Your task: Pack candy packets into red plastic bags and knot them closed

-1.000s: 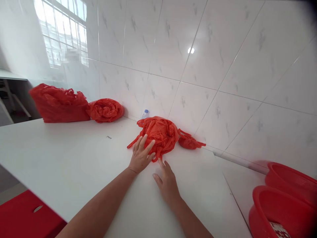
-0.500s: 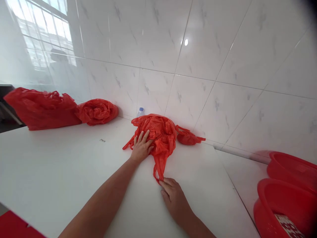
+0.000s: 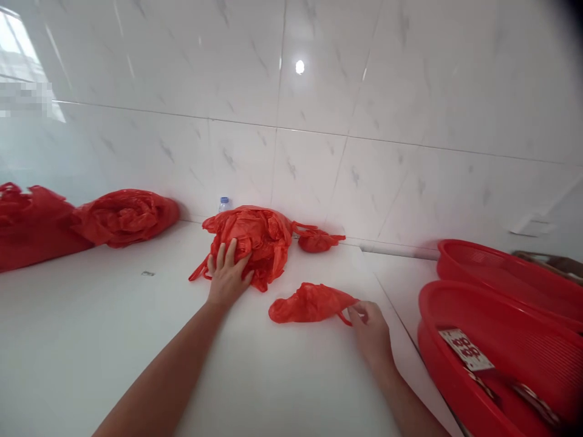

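Note:
A crumpled heap of red plastic bags [image 3: 259, 237] lies on the white table [image 3: 91, 340] near the tiled wall. My left hand [image 3: 226, 276] rests flat on the front of the heap, fingers spread. A single red plastic bag [image 3: 310, 302] lies apart from the heap, to its right and nearer to me. My right hand [image 3: 371, 328] pinches the right end of that bag, at one of its handles. A small knotted red bag [image 3: 316, 241] sits behind, against the wall.
Two larger red bag bundles [image 3: 122, 215] lie at the far left by the wall. A small bottle with a blue cap [image 3: 223, 203] stands behind the heap. Red plastic baskets [image 3: 492, 340] sit at the right, one holding a printed card [image 3: 465, 348].
My right hand has drawn one bag out of the heap and pulled it to the right across the table. My left hand stays pressed on the heap. The view has swung rightward.

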The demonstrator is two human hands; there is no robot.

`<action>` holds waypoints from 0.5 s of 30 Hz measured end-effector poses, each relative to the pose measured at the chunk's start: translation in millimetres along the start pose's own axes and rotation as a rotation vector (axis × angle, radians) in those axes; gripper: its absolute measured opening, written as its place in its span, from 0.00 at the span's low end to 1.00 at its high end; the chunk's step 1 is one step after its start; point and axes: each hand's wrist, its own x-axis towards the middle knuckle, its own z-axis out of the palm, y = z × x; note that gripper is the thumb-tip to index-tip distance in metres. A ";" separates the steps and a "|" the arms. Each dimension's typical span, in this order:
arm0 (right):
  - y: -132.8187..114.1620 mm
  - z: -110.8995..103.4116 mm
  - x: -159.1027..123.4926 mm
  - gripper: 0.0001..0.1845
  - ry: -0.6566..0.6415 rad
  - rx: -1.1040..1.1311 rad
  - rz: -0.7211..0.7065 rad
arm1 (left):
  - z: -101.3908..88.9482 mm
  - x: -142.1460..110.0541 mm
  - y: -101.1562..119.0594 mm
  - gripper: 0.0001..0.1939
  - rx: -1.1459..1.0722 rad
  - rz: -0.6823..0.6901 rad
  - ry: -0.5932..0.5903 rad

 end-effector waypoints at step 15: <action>-19.4 9.3 -24.1 0.16 -0.238 0.091 -0.355 | 3.2 -28.0 133.8 0.28 -0.946 -0.417 -0.277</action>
